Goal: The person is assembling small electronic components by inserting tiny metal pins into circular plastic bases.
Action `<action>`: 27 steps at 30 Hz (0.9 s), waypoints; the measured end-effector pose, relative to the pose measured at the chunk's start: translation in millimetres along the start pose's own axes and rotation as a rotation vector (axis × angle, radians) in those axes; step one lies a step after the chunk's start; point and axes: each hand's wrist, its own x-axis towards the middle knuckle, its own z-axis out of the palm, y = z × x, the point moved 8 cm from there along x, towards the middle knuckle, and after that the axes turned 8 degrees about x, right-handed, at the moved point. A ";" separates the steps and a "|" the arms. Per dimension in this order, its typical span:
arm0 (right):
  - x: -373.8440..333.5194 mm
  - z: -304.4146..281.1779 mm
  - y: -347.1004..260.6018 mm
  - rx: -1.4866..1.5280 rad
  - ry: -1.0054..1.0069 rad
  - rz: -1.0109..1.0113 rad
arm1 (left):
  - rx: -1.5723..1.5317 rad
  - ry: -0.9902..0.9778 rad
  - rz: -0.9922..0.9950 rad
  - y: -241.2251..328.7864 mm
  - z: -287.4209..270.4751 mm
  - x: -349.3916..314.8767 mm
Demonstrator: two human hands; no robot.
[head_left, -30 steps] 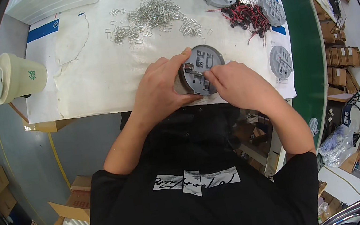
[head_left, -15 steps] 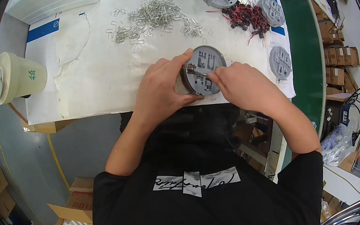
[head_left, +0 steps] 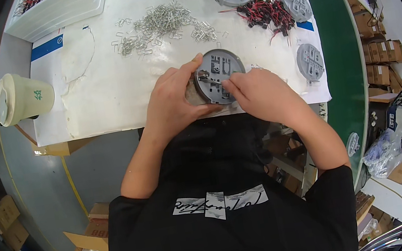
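Note:
My left hand (head_left: 172, 104) grips a round grey plastic housing (head_left: 231, 63) by its left rim, fingers at the far side and thumb at the near side. The housing lies tilted at the table's front edge, its recessed face with slots and raised blocks turned up. Over its right side, my right hand (head_left: 264, 94) is closed in a pinch on a thin metal tool (head_left: 213, 81). The tool's tip reaches into the slots at the housing's left; its exact kind is too small to make out. Beyond the housing lies a loose pile of bent metal clips (head_left: 162, 21).
Red-and-black wired parts (head_left: 266, 14) are heaped at the right back. Several more grey discs, such as one disc (head_left: 310, 62), lie around them. At the left stand a cream bucket (head_left: 26, 96) and a clear plastic bin (head_left: 70, 11). A green surface (head_left: 331, 40) borders the table's right.
The whole view has shifted a little, so the table's things sit slightly further left. Both hands keep their hold, with the tool still at the housing's left slots.

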 end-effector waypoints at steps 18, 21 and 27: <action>-45.5 3.2 12.1 0.064 0.446 -0.239 | -0.194 -0.046 0.008 -15.9 8.8 -12.4; -52.2 20.1 5.6 0.086 0.533 -0.195 | -0.300 -0.053 -0.227 -39.0 10.1 -10.6; -91.3 -32.3 52.2 0.273 1.037 -0.253 | -0.251 0.095 -0.036 -4.5 12.9 5.6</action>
